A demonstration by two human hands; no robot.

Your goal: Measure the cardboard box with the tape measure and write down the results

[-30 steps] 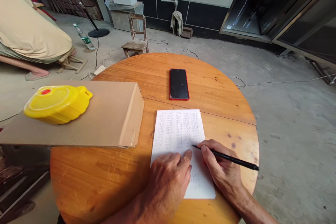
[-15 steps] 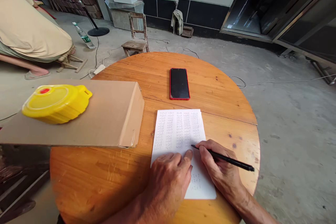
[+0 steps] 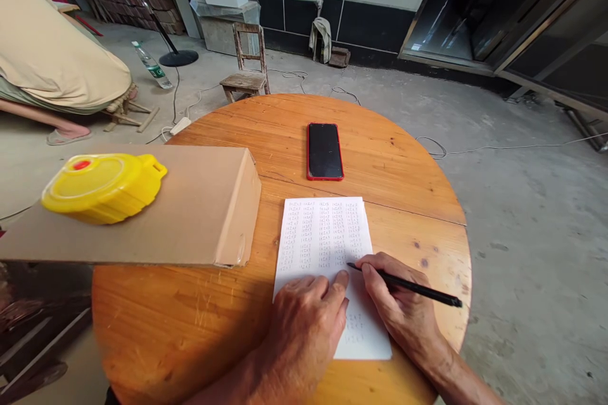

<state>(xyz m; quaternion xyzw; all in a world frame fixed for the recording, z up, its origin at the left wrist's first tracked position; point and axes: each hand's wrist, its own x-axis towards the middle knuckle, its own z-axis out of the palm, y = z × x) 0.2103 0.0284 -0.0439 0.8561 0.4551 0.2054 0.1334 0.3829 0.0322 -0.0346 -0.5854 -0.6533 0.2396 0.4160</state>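
Observation:
A white sheet of paper [image 3: 327,228] lies on the round wooden table [image 3: 199,323], covered in several columns of small handwritten marks. In my right hand [image 3: 403,304] is a black pen [image 3: 418,289], gripped between thumb and fingers, its tip on the paper beside the lower rows of writing. My left hand [image 3: 308,323] rests on the paper's lower left part, fingers stretched out and lying flat, holding nothing. It hides part of the sheet; a few more marks show to the right of it, near the bottom edge.
A phone in a red case [image 3: 325,152] lies beyond the paper. At left, a cardboard box [image 3: 190,209] carries a yellow plastic case [image 3: 104,188]. Past the table stand a small wooden chair [image 3: 247,79], a plastic bottle [image 3: 152,66] and a person's covered legs [image 3: 57,57].
The pen tip has shifted very slightly to the right on the paper. My left hand stays in place. At far left, the seated person's hand has gone from view.

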